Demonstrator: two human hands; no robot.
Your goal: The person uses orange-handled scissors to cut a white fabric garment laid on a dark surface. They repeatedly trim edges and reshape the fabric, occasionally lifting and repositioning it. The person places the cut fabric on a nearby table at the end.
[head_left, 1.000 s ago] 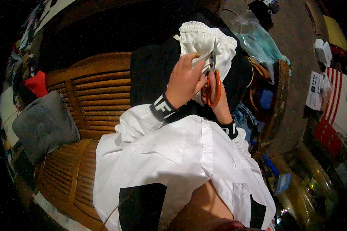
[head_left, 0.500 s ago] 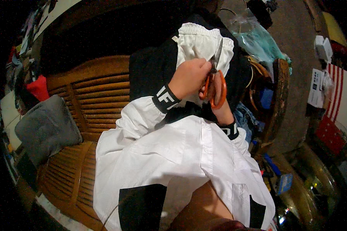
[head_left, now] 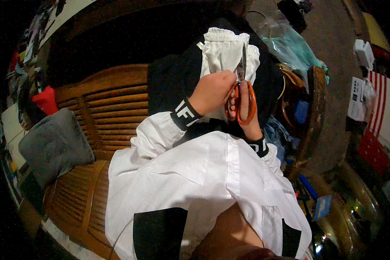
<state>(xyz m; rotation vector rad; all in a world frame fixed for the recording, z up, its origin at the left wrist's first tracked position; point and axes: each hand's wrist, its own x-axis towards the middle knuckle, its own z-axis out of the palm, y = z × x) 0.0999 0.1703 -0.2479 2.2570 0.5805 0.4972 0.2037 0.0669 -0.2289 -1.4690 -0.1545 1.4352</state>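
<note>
A white garment [head_left: 223, 54] with a gathered elastic edge lies over dark cloth in front of me. My left hand [head_left: 211, 92] is closed, its fingers pinching a part of the garment that they mostly hide. Just right of it, my right hand [head_left: 243, 97] grips scissors [head_left: 252, 108] with orange handles, thumb and fingers through the loops. The steel blades point away from me, over the garment, and look nearly together. Whether cloth sits between them I cannot tell. A small pale tag [head_left: 200, 45] sticks out at the garment's left edge.
To the left is a slatted wooden bench [head_left: 112, 106] with a grey cushion [head_left: 56, 141] and a red cloth [head_left: 45, 100]. A wooden armrest [head_left: 314, 112] stands to the right. Beyond it lie a clear plastic bag [head_left: 286, 43] and a white box [head_left: 356, 99].
The scissors have turned more upright and their handles have drawn closer together. The garment's upper part has shifted slightly, and my left hand has moved a little down.
</note>
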